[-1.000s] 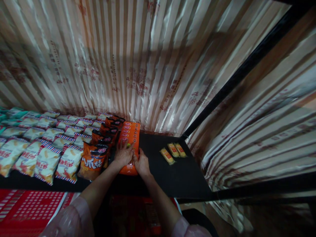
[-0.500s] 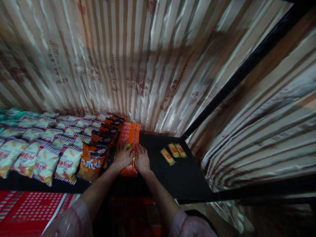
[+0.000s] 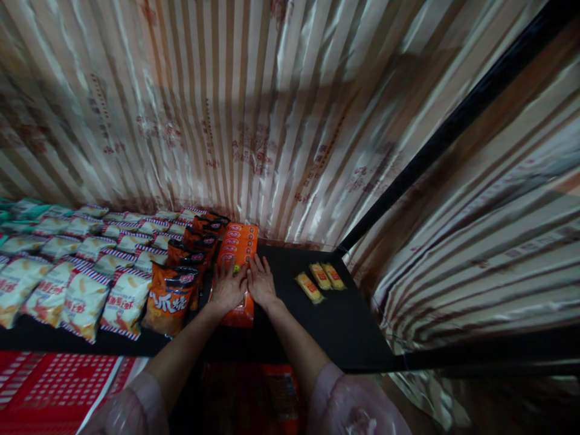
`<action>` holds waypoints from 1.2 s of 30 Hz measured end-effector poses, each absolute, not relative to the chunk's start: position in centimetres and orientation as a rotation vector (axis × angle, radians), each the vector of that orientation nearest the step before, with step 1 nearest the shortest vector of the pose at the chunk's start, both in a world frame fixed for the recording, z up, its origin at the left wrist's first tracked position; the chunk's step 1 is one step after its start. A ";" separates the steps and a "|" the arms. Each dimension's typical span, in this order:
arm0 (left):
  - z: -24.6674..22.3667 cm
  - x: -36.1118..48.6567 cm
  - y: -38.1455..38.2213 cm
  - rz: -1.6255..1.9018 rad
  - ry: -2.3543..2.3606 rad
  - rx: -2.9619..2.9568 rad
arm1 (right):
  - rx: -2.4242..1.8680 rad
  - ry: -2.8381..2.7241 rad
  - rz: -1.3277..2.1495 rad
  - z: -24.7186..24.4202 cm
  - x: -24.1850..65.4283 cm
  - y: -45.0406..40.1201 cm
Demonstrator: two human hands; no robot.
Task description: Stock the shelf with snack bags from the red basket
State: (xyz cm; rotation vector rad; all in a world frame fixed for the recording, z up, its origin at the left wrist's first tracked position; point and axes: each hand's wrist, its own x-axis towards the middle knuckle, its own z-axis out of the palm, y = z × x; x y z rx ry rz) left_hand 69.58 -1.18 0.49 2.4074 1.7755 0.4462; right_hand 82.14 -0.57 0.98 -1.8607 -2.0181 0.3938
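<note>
Orange snack packets (image 3: 239,315) lie overlapped in a column on the black shelf (image 3: 353,326). Both my hands rest on the front of this column. My left hand (image 3: 229,289) lies flat with its fingers spread on the left half of the front packet. My right hand (image 3: 261,283) lies over the right side, its fingers stretched out and its thumb close to my left hand. Part of the front packet is hidden beneath the hands. Just left of them stands a row of orange and black snack bags (image 3: 170,299).
White chip bags (image 3: 84,302) with striped edges fill the shelf to the left, with green bags (image 3: 31,208) behind. Three small yellow packets (image 3: 309,287) lie to the right. A red basket (image 3: 58,380) is below. Striped curtain (image 3: 272,121) and a black pole (image 3: 435,139) bound the shelf.
My right hand has moved from the packets' right edge up and inward onto their top. My left hand has stayed nearly in place, fingers slightly further forward.
</note>
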 end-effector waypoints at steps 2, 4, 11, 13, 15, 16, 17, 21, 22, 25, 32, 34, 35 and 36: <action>0.4 69.6 -1.2 0.451 1.779 2.412 | -1.886 -2.010 0.414 1.1 82.2 -0.5; 0.2 69.6 -1.2 0.460 1.779 2.416 | -1.910 -2.005 0.440 1.2 82.2 -0.5; -0.4 69.7 -1.1 0.484 1.790 2.449 | -1.964 -1.957 0.455 0.7 82.0 -0.5; -0.5 69.7 -1.1 0.483 1.795 2.463 | -1.983 -1.946 0.467 0.7 81.9 -0.4; -0.5 69.7 -1.1 0.477 1.812 2.474 | -2.002 -1.950 0.479 0.7 81.9 -0.4; -0.5 69.8 -1.1 0.478 1.820 2.481 | -2.010 -1.954 0.480 0.8 82.0 -0.4; -0.6 69.8 -1.1 0.482 1.825 2.488 | -2.013 -1.960 0.477 0.8 82.0 -0.4; -0.6 69.9 -1.1 0.503 1.828 2.490 | -1.992 -1.973 0.453 0.7 82.1 -0.3; -0.6 69.9 -1.1 0.504 1.829 2.484 | -1.982 -1.975 0.448 0.7 82.2 -0.3; -0.4 70.0 -1.0 0.494 1.833 2.464 | -1.946 -1.976 0.432 0.5 82.2 -0.3; -0.3 70.3 -0.9 0.464 1.820 2.460 | -1.845 -1.940 0.349 -0.3 82.3 -0.2; -0.2 70.3 -1.0 0.478 1.822 2.472 | -1.840 -1.903 0.328 -0.5 82.3 -0.4; -0.2 70.4 -1.0 0.488 1.822 2.479 | -1.839 -1.880 0.323 -0.5 82.3 -0.4; -0.2 70.4 -1.1 0.497 1.823 2.485 | -1.836 -1.858 0.322 -0.5 82.2 -0.5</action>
